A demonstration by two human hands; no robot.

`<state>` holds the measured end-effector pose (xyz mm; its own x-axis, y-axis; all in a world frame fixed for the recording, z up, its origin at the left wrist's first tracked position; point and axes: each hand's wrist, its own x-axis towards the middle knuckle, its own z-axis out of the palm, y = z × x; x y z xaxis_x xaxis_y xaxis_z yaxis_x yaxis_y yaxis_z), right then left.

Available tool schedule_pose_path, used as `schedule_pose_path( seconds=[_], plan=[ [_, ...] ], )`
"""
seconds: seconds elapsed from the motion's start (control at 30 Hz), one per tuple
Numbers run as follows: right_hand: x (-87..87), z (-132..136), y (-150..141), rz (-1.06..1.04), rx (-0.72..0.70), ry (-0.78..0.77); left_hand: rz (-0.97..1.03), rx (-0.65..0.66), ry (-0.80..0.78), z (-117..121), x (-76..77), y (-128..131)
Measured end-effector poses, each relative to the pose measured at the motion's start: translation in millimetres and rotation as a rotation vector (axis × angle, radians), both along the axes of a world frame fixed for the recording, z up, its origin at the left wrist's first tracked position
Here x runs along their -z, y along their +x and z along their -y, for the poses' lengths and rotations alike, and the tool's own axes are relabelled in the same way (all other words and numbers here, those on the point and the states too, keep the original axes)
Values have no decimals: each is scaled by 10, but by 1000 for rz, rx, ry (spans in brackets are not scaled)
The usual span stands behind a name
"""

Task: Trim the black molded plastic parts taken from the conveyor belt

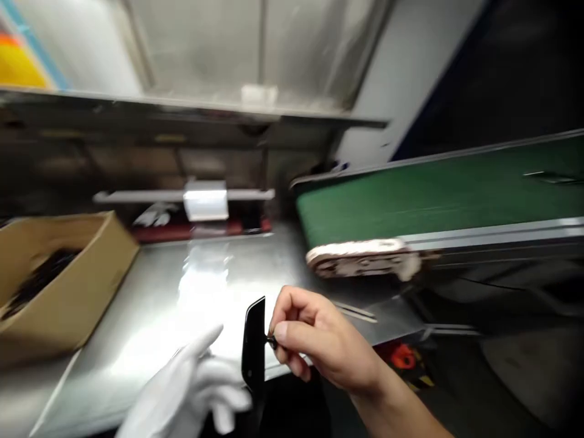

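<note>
Between the thumb and fingers of my bare right hand (pixel 314 337) is the short stem of a flat, glossy black part (pixel 254 344). The part stands roughly upright, with one slanted upper edge; its exact kind does not show. My left hand (pixel 191 383), in a white glove, is just left of the part, its fingers apart and its index finger stretched out. It is blurred by motion, with nothing visible in it and a small gap to the part. Below both hands lies the shiny metal worktable (pixel 155 292).
A cardboard box (pixel 86 292) with dark pieces inside stands at the left. A green conveyor belt (pixel 438 194) runs off to the right, with a dark item (pixel 554 177) on it. A shelf (pixel 191 103) crosses above the table. An orange-red object (pixel 403 356) sits low at the right.
</note>
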<state>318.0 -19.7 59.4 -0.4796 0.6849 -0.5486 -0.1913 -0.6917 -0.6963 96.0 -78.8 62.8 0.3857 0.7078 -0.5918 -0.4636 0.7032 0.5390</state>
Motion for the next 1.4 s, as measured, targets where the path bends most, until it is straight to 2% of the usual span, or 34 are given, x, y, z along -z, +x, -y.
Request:
schedule_pose_path(
  seconds=[0.1, 0.23, 0.43, 0.77, 0.9, 1.23, 1.4],
  plan=[
    [102, 307, -421, -116, -100, -168, 92, -110, -22, 399, 72, -133],
    [242, 530, -640, -122, -151, -267, 248, -233, -39, 660, 204, -155],
    [280, 747, -753, -111, -114, -360, 238, -187, -88, 903, 255, -282],
    [278, 898, -778, -142, -44, -335, 180, -134, -130, 914, 184, -309],
    [296, 931, -753, -136, -39, -351, 199, -153, -130, 949, 209, -292],
    [416, 1052, -677, -126, 43, -396, 211, -108, -172, 938, 297, -244],
    [427, 1040, -641, -132, 87, -388, 159, -108, -176, 870, 277, -164]
  ],
)
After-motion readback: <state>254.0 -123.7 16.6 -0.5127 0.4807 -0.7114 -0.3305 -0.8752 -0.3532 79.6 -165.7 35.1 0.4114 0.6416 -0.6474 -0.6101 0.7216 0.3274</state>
